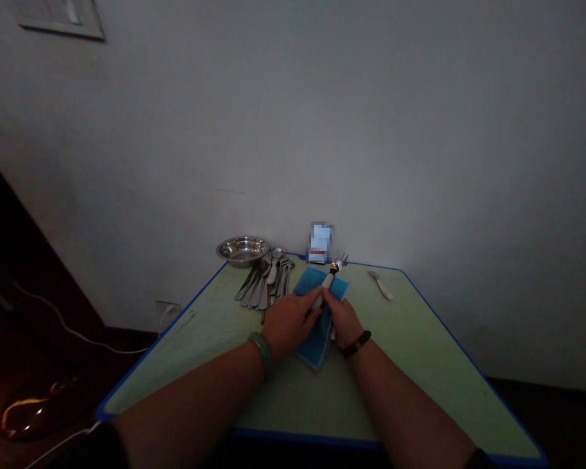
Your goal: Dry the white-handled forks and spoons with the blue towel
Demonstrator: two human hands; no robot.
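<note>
A fork with a white handle [328, 279] lies over a blue cloth [314, 345] on the green table [420, 352]. My left hand [289, 324] is closed on the lower end of the fork's handle, a green bangle on its wrist. My right hand [342, 320] grips the blue cloth beside the handle, fingers curled; a dark band sits on that wrist. The fork's tines [340, 261] point away from me toward the wall.
A pile of several metal spoons and knives [266, 281] lies at the table's far left, beside a steel bowl [243, 250]. A single white-handled utensil [381, 284] lies to the right. A small blurred box [320, 242] stands against the wall. White cables run over the dark floor at left.
</note>
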